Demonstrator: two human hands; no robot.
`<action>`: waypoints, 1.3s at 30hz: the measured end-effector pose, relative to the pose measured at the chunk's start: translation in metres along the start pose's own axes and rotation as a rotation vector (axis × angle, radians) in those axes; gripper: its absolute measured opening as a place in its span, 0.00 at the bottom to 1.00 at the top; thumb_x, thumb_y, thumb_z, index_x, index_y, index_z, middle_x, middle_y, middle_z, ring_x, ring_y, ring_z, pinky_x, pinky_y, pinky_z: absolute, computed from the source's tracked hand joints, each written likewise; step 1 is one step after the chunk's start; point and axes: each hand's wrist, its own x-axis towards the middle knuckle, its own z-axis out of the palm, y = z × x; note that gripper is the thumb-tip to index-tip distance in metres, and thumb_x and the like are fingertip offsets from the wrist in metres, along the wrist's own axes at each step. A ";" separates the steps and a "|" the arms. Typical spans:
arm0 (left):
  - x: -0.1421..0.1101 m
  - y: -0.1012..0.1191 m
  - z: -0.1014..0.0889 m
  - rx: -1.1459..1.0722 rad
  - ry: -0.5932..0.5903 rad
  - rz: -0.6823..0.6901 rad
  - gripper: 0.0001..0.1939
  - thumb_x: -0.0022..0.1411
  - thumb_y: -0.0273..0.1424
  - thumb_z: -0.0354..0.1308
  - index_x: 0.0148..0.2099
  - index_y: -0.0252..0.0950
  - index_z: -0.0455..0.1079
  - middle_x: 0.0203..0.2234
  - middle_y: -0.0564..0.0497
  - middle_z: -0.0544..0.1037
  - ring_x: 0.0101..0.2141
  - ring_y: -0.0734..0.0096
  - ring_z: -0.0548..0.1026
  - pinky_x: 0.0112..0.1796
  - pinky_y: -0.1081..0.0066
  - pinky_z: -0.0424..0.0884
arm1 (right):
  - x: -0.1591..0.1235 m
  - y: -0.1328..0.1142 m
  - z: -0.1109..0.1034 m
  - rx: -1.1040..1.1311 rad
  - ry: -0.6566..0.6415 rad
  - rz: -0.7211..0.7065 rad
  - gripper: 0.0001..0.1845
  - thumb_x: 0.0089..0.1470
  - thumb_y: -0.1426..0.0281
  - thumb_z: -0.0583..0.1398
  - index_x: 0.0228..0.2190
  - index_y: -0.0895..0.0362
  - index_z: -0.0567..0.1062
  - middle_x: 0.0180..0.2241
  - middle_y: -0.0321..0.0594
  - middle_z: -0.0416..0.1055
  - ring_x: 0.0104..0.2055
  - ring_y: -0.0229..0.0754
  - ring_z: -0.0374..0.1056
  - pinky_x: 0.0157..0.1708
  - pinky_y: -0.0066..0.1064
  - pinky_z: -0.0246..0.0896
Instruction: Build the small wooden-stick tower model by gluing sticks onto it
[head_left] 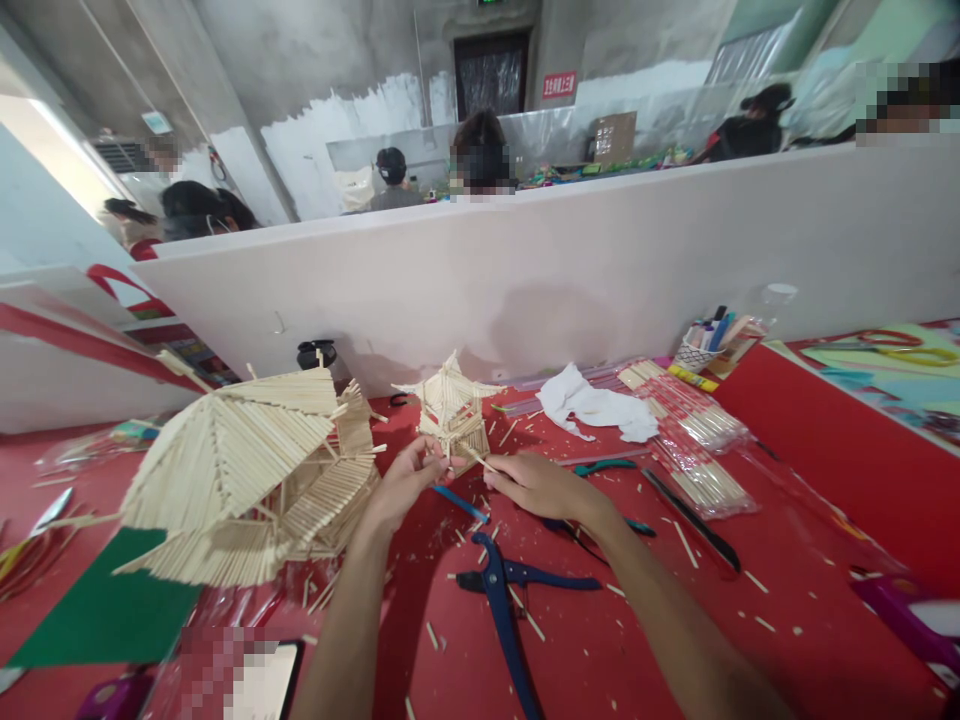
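Left hand [416, 478] and right hand [536, 487] are positioned slightly apart at the small stick pavilion model [451, 412], located mid-table near the far edge of the red table [450, 660]. Right fingers clamp a thin wooden stick [478, 460], its tip directed at the model's base. Left fingertips are curled at the same base; their grip cannot be determined. Blue-handled cutter [496, 575] lies open toward the near edge. Larger stick pavilion model [232, 450] occupies the left side; bagged wooden sticks [694, 430] lie toward the far right corner.
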 end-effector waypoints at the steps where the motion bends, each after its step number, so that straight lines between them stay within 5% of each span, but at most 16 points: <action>1: 0.000 0.000 0.000 -0.001 0.000 -0.001 0.19 0.50 0.37 0.68 0.34 0.37 0.61 0.32 0.50 0.80 0.30 0.71 0.76 0.35 0.73 0.67 | 0.000 0.000 0.000 0.003 0.003 -0.002 0.17 0.66 0.61 0.47 0.34 0.56 0.70 0.29 0.40 0.72 0.30 0.39 0.64 0.29 0.29 0.46; 29: -0.004 0.006 0.001 0.087 -0.016 -0.004 0.22 0.49 0.40 0.68 0.34 0.38 0.57 0.30 0.51 0.77 0.32 0.70 0.74 0.36 0.72 0.66 | 0.000 0.002 0.000 -0.027 -0.006 -0.002 0.18 0.66 0.61 0.47 0.34 0.57 0.71 0.29 0.40 0.72 0.30 0.39 0.65 0.29 0.29 0.45; 35: -0.010 0.010 -0.009 0.395 0.009 0.025 0.23 0.52 0.42 0.64 0.30 0.39 0.51 0.22 0.61 0.59 0.24 0.79 0.57 0.27 0.76 0.55 | -0.001 0.001 -0.004 -0.035 0.016 0.009 0.18 0.66 0.62 0.47 0.34 0.57 0.70 0.29 0.40 0.72 0.31 0.40 0.65 0.29 0.29 0.45; 39: -0.022 0.020 -0.012 0.657 -0.190 -0.059 0.20 0.55 0.44 0.61 0.29 0.38 0.54 0.22 0.60 0.57 0.25 0.77 0.55 0.27 0.74 0.52 | -0.002 0.002 -0.005 -0.012 0.004 0.022 0.17 0.66 0.62 0.47 0.33 0.57 0.70 0.29 0.40 0.71 0.30 0.39 0.64 0.29 0.29 0.45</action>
